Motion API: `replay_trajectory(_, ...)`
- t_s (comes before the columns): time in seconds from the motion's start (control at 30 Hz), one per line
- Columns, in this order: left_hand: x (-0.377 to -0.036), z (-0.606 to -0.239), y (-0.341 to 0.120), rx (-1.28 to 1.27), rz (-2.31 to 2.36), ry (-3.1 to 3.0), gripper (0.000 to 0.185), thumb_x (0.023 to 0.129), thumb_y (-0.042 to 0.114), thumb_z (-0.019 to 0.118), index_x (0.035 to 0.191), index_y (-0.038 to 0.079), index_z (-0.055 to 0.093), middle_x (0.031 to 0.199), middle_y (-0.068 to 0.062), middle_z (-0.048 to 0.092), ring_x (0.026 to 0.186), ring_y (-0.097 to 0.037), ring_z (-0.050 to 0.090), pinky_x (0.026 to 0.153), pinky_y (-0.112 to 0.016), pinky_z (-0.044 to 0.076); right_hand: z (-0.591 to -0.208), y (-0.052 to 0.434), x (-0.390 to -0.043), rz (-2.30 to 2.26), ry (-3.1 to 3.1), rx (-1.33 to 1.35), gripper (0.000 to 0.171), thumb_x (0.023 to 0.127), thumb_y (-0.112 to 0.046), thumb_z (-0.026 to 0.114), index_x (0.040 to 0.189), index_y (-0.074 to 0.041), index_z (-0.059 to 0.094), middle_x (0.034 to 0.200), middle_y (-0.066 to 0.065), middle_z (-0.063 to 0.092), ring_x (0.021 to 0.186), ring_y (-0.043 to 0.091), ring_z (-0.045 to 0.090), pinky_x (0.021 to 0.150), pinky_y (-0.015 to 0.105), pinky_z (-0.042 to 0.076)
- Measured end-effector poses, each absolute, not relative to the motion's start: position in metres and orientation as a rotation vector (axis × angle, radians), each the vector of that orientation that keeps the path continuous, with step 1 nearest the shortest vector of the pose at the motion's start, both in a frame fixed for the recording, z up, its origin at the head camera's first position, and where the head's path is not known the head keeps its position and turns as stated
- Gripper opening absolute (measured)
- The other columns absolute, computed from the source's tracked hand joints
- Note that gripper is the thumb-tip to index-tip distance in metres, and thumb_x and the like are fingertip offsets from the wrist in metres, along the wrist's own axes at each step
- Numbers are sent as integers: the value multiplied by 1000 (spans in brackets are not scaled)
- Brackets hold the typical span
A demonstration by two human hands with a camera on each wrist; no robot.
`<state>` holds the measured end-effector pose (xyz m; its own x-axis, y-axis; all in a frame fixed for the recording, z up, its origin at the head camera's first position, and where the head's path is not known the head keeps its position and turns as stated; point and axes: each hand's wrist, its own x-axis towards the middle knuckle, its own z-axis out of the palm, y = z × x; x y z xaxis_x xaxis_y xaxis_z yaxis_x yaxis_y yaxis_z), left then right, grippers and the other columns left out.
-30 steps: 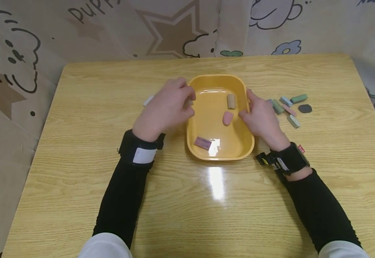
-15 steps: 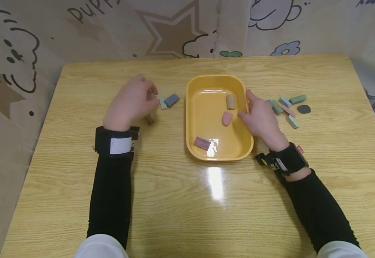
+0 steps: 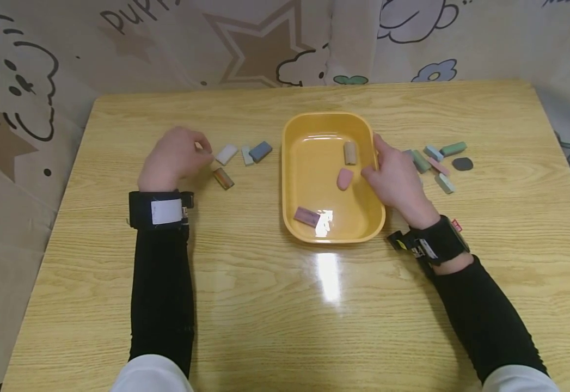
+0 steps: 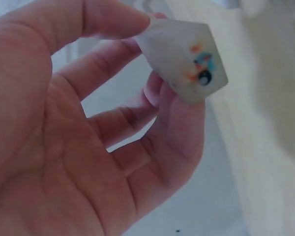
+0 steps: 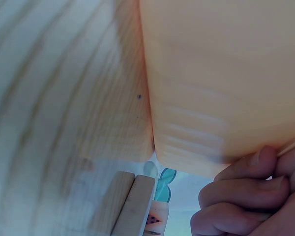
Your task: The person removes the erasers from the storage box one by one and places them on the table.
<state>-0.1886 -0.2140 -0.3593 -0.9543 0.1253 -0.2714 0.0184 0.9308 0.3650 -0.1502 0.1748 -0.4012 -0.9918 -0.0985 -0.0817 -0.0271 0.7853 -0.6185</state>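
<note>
My left hand hovers over the table left of the yellow tray. In the left wrist view it pinches a small pale eraser with a printed mark between thumb and fingers. A white eraser and a brown one lie just right of its fingertips. My right hand grips the tray's right rim, thumb inside. Its fingers are curled under the tray's underside. In the tray lie a tan eraser, a pink one and a purple one.
A pale green eraser and a blue one lie between the white eraser and the tray. Several more erasers, among them a green one and a black one, are scattered right of the tray. The wooden table stands against a patterned curtain.
My left hand has drawn away from the tray's left rim, leftward across the table, uncovering the erasers there. The right hand and tray have stayed put.
</note>
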Motion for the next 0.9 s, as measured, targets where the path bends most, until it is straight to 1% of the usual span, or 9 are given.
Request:
replay_trajectory(0.07,-190,-364,-217,72,507,2770,28,93,20,53,108,1,67,107,-20,61,92,-34,52,72,-44,42,-401,175,-150,-993,2867,-105,70,90,-8,54,155,-2,29,65,11,53,51,21,56,46,31,45)
replay_trajectory(0.3,-194,-377,-223,5,496,2705,23,91,21,57,103,2,60,95,-17,60,82,-31,53,64,-39,42,-401,175,-150,-1013,2855,-103,71,90,-8,53,156,-3,28,65,11,54,51,20,58,46,31,47)
replay_trajectory(0.47,-195,-380,-223,12,489,2701,22,91,19,59,103,1,59,94,-17,60,81,-31,53,64,-39,42,-401,175,-150,-1018,2851,-102,71,90,-7,53,156,-4,28,66,12,56,52,20,59,46,31,47)
replay_trajectory(0.6,-194,-376,-222,-5,481,2696,25,92,20,58,108,1,59,99,-18,61,84,-32,54,66,-41,43,-401,175,-150,-1026,2846,-101,71,90,-7,53,156,-4,28,64,11,55,50,20,58,45,31,47)
replay_trajectory(0.73,-191,-365,-218,3,490,2696,37,93,21,56,124,1,57,111,-20,59,91,-34,54,70,-44,45,-401,175,-149,-1028,2842,-102,71,90,-7,53,156,-3,27,63,11,54,49,19,57,44,31,46)
replay_trajectory(0.83,-188,-353,-209,58,529,2716,43,94,20,55,133,1,53,119,-21,56,95,-35,54,74,-47,45,-400,175,-148,-1023,2844,-103,71,90,-7,53,156,-2,27,63,11,53,48,20,55,43,31,45)
replay_trajectory(0.9,-184,-344,-199,143,547,2736,43,95,20,55,133,2,53,121,-21,56,97,-35,54,77,-48,45,-400,175,-148,-1017,2848,-103,70,90,-8,53,156,-2,27,62,10,52,48,20,55,44,31,44)
